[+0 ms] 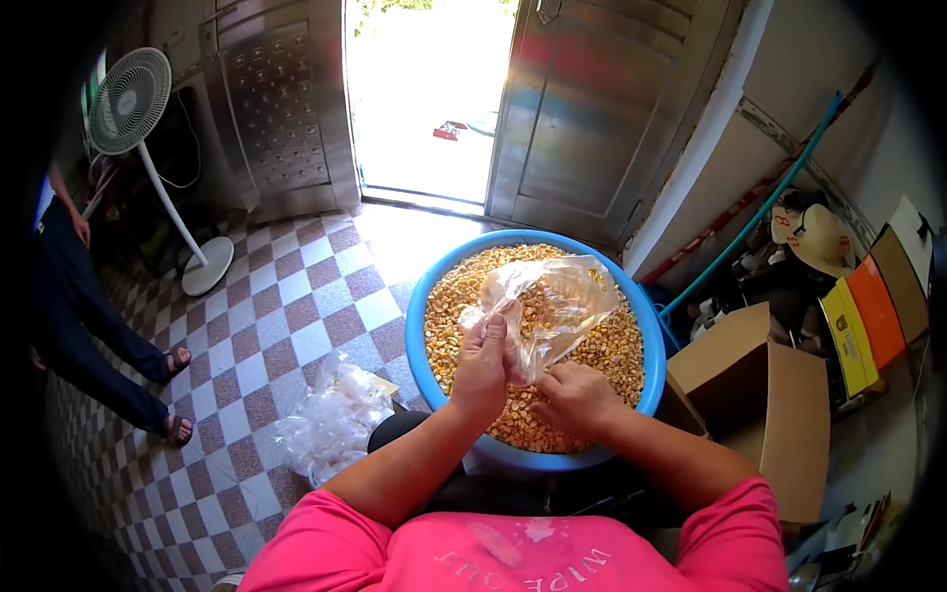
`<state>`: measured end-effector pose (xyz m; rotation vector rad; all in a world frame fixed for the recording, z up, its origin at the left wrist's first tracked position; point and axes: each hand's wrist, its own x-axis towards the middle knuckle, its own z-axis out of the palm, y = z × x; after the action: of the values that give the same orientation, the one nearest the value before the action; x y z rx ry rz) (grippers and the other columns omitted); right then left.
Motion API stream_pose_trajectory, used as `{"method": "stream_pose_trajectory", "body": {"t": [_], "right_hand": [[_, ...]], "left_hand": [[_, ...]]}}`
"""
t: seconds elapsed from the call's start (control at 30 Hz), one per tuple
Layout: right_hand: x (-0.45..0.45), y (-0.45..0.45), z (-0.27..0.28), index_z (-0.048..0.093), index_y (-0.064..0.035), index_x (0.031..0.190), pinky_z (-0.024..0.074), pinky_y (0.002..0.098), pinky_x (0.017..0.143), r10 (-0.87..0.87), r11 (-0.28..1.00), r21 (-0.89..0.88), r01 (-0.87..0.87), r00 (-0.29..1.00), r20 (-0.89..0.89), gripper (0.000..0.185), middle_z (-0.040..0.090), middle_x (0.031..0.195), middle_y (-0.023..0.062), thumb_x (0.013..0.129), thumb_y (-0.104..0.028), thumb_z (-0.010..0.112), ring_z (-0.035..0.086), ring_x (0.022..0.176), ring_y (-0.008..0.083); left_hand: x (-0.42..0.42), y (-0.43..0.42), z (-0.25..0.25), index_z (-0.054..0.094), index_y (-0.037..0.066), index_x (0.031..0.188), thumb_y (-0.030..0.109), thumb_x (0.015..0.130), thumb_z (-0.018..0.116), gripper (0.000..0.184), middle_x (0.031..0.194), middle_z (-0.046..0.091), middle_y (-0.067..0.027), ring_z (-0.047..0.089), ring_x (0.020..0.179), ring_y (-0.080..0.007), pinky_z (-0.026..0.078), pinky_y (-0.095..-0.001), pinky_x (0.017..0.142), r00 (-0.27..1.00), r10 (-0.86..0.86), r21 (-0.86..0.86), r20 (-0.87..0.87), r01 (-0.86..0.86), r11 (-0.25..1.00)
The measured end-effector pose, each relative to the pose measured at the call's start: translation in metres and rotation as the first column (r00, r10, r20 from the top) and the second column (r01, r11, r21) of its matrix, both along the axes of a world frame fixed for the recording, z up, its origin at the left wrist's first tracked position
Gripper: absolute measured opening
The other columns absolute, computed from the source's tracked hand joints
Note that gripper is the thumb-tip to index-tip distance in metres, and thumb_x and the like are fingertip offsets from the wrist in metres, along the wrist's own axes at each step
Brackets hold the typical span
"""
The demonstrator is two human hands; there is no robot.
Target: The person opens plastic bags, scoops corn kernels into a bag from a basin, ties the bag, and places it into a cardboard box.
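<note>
A wide blue plastic tub [418, 366] full of dried yellow corn kernels [462, 281] stands in front of me. My left hand [483, 367] is closed on a clear plastic bag [577, 296], which is held spread above the corn. Kernels show through the film; whether they lie inside or beneath it, I cannot tell. My right hand [577, 400] rests low on the corn at the tub's near right side, close to the bag's lower edge. Its fingers curl inward and their tips are hidden, so what they hold does not show.
A heap of clear plastic bags [335, 419] lies left of the tub. An open cardboard box [794, 424] is at the right, near a teal pole [760, 207] and a straw hat [817, 237]. A white fan [207, 264] and a standing person [99, 326] are at the left.
</note>
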<state>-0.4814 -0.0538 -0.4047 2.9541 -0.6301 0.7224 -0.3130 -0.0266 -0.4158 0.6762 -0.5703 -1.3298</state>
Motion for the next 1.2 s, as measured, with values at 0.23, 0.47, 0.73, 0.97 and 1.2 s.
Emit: {"method": "stream_pose_trajectory", "body": {"t": [0.23,0.47,0.73,0.97,1.2], "right_hand": [[-0.01,-0.003,-0.007,0.055,-0.0051,0.079,0.0479,0.0378,0.055,-0.132,0.967,0.187,0.175,0.966,-0.222,0.02,0.053,0.061,0.0129,0.081,-0.024,0.061,0.058,0.062,0.0297],[0.014,-0.056,0.039,0.055,-0.0046,0.083,0.0432,0.027,0.048,-0.461,0.025,0.999,-0.027,0.887,0.035,0.018,0.051,0.062,0.0016,0.09,-0.021,0.052,0.053,0.057,0.0087],[0.063,-0.076,0.045,0.056,-0.0057,0.107,0.0501,0.0289,0.069,-0.58,-0.027,0.936,-0.351,0.768,0.272,0.021,0.061,0.101,0.0072,0.089,-0.016,0.054,0.059,0.085,0.0153],[-0.002,-0.052,0.037,0.06,-0.005,0.082,0.048,0.0354,0.058,-0.459,0.703,0.671,0.235,0.871,0.176,0.014,0.06,0.078,0.0087,0.087,-0.015,0.052,0.059,0.063,0.0216],[-0.026,-0.007,0.0,0.055,-0.0083,0.075,0.0483,0.0406,0.058,-0.169,0.984,0.034,0.177,0.97,-0.175,0.023,0.055,0.065,0.011,0.082,-0.029,0.059,0.06,0.063,0.0278]], "left_hand": [[0.002,0.008,0.003,0.048,0.007,0.124,0.031,0.096,0.043,0.037,0.061,0.045,0.0036,0.044,0.049,-0.0047,0.042,-0.021,0.042,0.999,0.022,0.001,-0.026,-0.022,1.0],[-0.002,0.009,-0.007,0.047,0.006,0.124,0.032,0.095,0.044,0.039,0.061,0.045,0.0039,0.045,0.047,-0.0053,0.043,-0.0219,0.042,0.999,0.011,0.023,0.042,-0.012,1.0],[-0.008,0.013,-0.002,0.052,0.009,0.116,0.033,0.095,0.045,0.032,0.065,0.049,0.0025,0.05,0.05,-0.0056,0.046,-0.0212,0.041,0.999,-0.001,0.034,-0.039,0.002,0.999],[-0.006,0.012,0.004,0.046,0.01,0.126,0.033,0.095,0.044,0.038,0.067,0.048,0.0026,0.051,0.053,-0.0078,0.05,-0.026,0.044,1.0,-0.017,0.03,-0.024,0.018,0.999],[-0.005,0.013,0.005,0.046,0.007,0.125,0.033,0.096,0.043,0.039,0.066,0.051,0.001,0.052,0.051,-0.0076,0.048,-0.0228,0.044,0.999,0.026,0.032,-0.044,-0.025,0.999]]}}
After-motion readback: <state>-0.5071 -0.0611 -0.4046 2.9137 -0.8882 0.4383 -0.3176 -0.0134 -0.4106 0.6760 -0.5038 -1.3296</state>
